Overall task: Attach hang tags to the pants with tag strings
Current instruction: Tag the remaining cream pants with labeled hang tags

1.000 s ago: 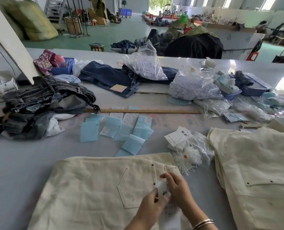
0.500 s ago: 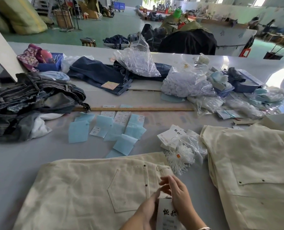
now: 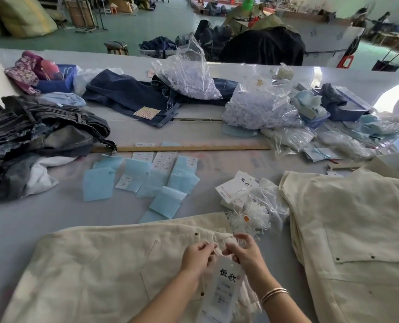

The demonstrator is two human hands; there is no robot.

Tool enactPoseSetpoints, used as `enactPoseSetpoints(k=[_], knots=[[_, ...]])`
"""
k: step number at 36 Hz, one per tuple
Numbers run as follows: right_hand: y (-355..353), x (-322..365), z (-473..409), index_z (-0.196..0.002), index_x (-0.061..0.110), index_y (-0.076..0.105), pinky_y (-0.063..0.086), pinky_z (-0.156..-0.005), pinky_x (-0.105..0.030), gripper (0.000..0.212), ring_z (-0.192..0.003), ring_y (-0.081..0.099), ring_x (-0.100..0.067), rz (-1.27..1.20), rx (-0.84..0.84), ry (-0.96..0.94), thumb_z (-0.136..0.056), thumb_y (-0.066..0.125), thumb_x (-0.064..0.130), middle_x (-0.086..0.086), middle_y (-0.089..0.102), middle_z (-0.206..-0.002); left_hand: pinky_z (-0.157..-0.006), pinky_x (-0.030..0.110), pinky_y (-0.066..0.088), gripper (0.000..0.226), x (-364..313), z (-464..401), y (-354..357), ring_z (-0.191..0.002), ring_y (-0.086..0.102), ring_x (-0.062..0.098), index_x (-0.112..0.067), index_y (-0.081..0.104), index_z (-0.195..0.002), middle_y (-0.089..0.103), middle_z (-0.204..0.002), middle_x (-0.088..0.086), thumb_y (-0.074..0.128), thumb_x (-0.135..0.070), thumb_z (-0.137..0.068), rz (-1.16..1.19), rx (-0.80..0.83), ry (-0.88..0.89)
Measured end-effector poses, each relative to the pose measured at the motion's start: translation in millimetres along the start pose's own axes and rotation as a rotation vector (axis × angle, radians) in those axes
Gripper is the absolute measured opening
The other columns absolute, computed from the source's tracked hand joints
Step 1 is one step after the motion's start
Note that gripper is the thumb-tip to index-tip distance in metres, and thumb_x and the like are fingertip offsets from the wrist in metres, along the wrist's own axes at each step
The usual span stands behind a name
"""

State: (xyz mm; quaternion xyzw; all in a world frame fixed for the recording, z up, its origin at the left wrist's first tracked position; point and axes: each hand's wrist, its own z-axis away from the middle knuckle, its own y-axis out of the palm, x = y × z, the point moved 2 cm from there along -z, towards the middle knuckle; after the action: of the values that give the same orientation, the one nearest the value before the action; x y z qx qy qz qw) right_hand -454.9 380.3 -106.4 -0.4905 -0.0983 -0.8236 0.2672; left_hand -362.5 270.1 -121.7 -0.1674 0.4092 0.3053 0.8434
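- Two hands at work over cream pants (image 3: 105, 271), spread flat on grey table (image 3: 31, 220) at near edge of view.
- Left hand (image 3: 197, 255): fingers curled, pinching white tag string (image 3: 214, 251) at waistband of cream pants, beside dark rivet (image 3: 196, 234).
- Right hand (image 3: 242, 251): fingers curled toward left hand, pinching same string; fingertips of both hands nearly touching. Bangles (image 3: 274, 293) on right wrist.
- White hang tag (image 3: 224, 290), printed with black characters, hanging from string below both hands, lying over cream pants.
- Bundle of loose white tag strings (image 3: 247, 217) just beyond waistband of cream pants, to right; stack of spare hang tags (image 3: 237, 187) touching far side of bundle.
- Second cream garment (image 3: 352, 234) right of cream pants, well apart from hands.
- Pale blue paper slips (image 3: 145, 178) scattered just beyond cream pants, some with small white labels.
- Wooden ruler (image 3: 182, 148) beyond slips, lying across table.
- Heap of dark denim (image 3: 37, 136) beyond cream pants, to left; folded dark blue jeans (image 3: 128, 96) farther back.
- Clear plastic bags (image 3: 259, 106) with white contents beyond ruler, to right.
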Motion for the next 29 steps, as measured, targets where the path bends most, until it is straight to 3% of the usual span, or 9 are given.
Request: enactPoseSetpoints(k=[2,5,10,13,17,20,26,29], knots=[[3,2,-8,-0.095,0.007,0.063,0.047,-0.053,-0.022,0.009,-0.05,0.056,-0.008,0.014,0.008,0.004,-0.087,0.065,0.004,-0.008,0.07,-0.066,-0.064,0.025,0.05,0.015,-7,-12,1,-0.067,0.061,0.014,-0.018,0.068,-0.077,0.065,-0.067,-0.003,0.063,-0.019,-0.09,-0.174,0.001,0.091],[6,0,-16,-0.084,0.001,0.071,0.047,-0.055,-0.02,0.006,-0.054,0.055,-0.012,-0.01,0.038,0.038,-0.084,0.066,-0.002,-0.011,0.067,-0.067,-0.073,0.022,0.049,0.011,-17,-28,5,-0.082,0.064,0.014,-0.026,0.063,-0.077,0.069,-0.082,-0.005,0.062,-0.022,-0.088,-0.463,-0.004,0.183],[5,-6,-28,-0.088,-0.001,0.071,0.053,-0.053,-0.023,0.016,-0.053,0.06,-0.015,-0.081,0.021,0.111,-0.087,0.056,-0.009,-0.012,0.067,-0.066,-0.066,0.024,0.041,0.023,-24,-49,9,-0.082,0.06,0.019,-0.022,0.055,-0.072,0.069,-0.087,0.0,0.06,-0.038,-0.088,-0.682,-0.085,0.245],[5,-7,-31,-0.096,0.003,0.068,0.053,-0.052,-0.021,0.016,-0.051,0.062,-0.013,-0.075,0.005,0.118,-0.09,0.055,-0.004,-0.008,0.068,-0.063,-0.063,0.025,0.041,0.024,-26,-57,13,-0.081,0.061,0.02,-0.021,0.06,-0.078,0.07,-0.091,0.001,0.057,-0.04,-0.091,-0.786,-0.128,0.318],[4,-10,-35,-0.097,0.009,0.064,0.052,-0.049,-0.022,0.013,-0.052,0.063,-0.012,0.034,-0.063,0.117,-0.085,0.066,0.004,-0.009,0.071,-0.07,-0.066,0.026,0.046,0.02,-27,-65,18,-0.086,0.065,0.021,-0.021,0.068,-0.093,0.071,-0.096,0.001,0.057,-0.038,-0.091,-0.889,-0.136,0.443],[5,-13,-38,-0.089,0.005,0.066,0.053,-0.057,-0.028,0.01,-0.061,0.065,-0.018,0.089,-0.099,0.122,-0.081,0.07,0.004,-0.015,0.072,-0.078,-0.068,0.026,0.046,0.022,-26,-70,19,-0.089,0.064,0.019,-0.024,0.071,-0.1,0.07,-0.1,-0.002,0.058,-0.039,-0.092,-0.92,-0.113,0.483],[4,-20,-38,-0.074,0.007,0.07,0.054,-0.056,-0.029,0.007,-0.057,0.066,-0.017,0.082,-0.111,0.12,-0.08,0.07,0.005,-0.009,0.072,-0.068,-0.069,0.02,0.044,0.018,-19,-75,11,-0.088,0.062,0.008,-0.027,0.072,-0.095,0.069,-0.101,-0.011,0.066,-0.041,-0.085,-0.869,-0.034,0.522],[5,-20,-40,-0.073,0.007,0.072,0.056,-0.065,-0.036,0.008,-0.063,0.067,-0.021,0.14,-0.124,0.114,-0.08,0.071,0.01,-0.008,0.073,-0.069,-0.071,0.022,0.046,0.017,-17,-73,9,-0.088,0.062,0.009,-0.026,0.072,-0.093,0.067,-0.099,-0.011,0.067,-0.04,-0.086,-0.871,-0.014,0.581]])
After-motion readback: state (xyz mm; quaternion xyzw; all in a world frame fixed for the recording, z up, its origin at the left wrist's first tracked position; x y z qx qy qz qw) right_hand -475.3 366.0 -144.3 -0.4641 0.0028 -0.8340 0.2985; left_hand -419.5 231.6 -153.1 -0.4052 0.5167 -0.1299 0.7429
